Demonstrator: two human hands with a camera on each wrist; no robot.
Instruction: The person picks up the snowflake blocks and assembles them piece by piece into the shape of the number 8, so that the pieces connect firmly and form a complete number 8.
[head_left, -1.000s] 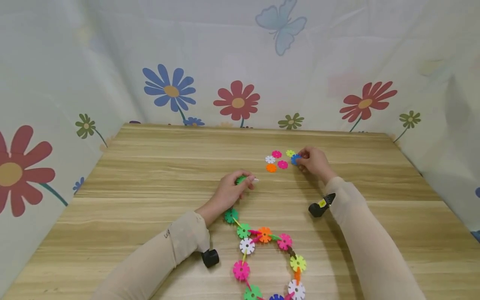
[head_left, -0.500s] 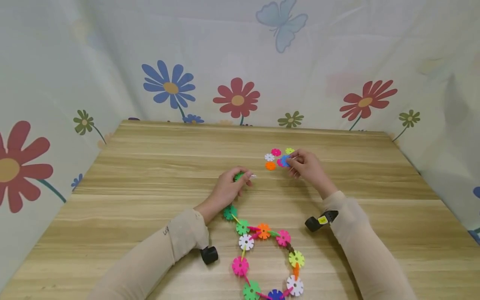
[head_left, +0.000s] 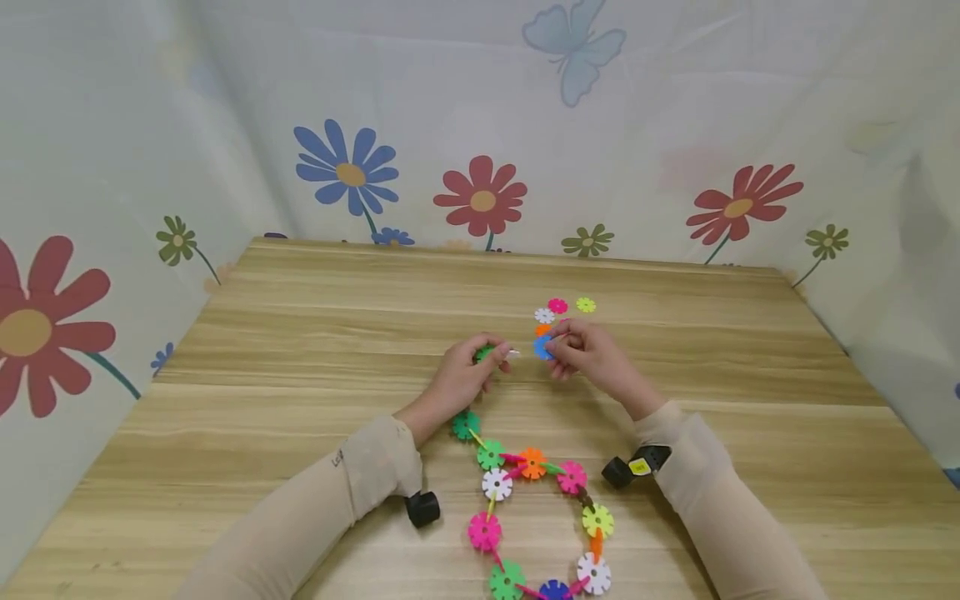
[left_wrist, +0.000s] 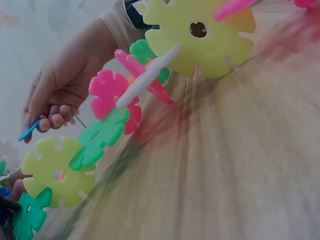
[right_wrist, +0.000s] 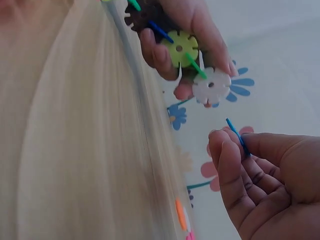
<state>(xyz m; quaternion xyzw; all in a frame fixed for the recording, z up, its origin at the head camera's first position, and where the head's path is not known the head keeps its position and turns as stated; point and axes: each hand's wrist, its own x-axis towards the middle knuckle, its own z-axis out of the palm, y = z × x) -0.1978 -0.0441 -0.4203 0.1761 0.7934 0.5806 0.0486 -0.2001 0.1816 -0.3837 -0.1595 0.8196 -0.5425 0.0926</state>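
My left hand [head_left: 459, 377] holds the far end of a chain of notched plastic snowflake discs, pinching it close to a white disc [right_wrist: 219, 92]. Behind that white disc, the right wrist view shows a green connecting disc edge-on and a yellow-green disc [right_wrist: 176, 54]. From the hand the chain runs toward me and joins a ring of coloured discs, among them a pink disc [head_left: 480, 540]. My right hand [head_left: 600, 358] pinches a blue snowflake disc [head_left: 542, 348] between thumb and fingertips. A small gap separates the blue disc from the white one.
Several loose discs lie on the wooden table [head_left: 300, 333] beyond my hands, including a yellow disc [head_left: 586, 305], a pink disc [head_left: 557, 306] and a white disc [head_left: 544, 316]. An orange disc [head_left: 543, 330] is partly covered. A flowered curtain [head_left: 420, 108] hangs behind the table.
My right hand has carried the blue disc left and toward me, from beside the loose discs to near the white disc. My left hand has stayed almost in place.
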